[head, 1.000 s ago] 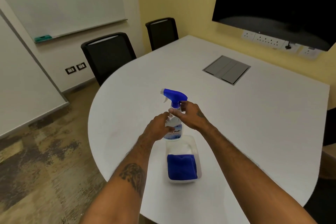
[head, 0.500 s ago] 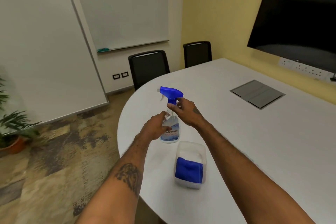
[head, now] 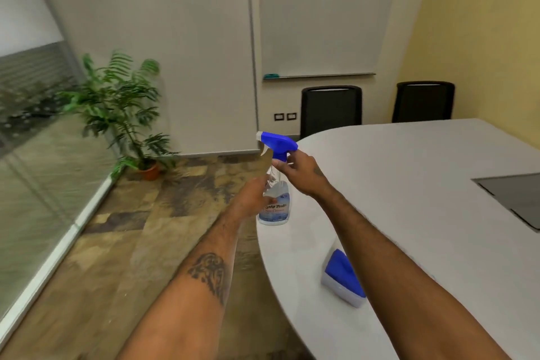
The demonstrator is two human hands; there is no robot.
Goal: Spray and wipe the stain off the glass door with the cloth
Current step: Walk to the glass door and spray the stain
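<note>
A clear spray bottle with a blue trigger head stands upright at the near-left edge of the white table. My left hand wraps the bottle's body from the left. My right hand pinches the blue neck just under the trigger head. A folded blue cloth lies in a small clear plastic tub on the table, partly hidden behind my right forearm. A glass wall with frosted stripes runs along the left side.
A potted plant stands on the floor in the corner by the glass. Two black chairs sit behind the table's far end. A whiteboard hangs on the back wall. A grey cable hatch is set in the tabletop.
The view has swung left, bringing the plant and glass wall into sight. Both hands have kept their hold on the spray bottle, which still stands on the table.
</note>
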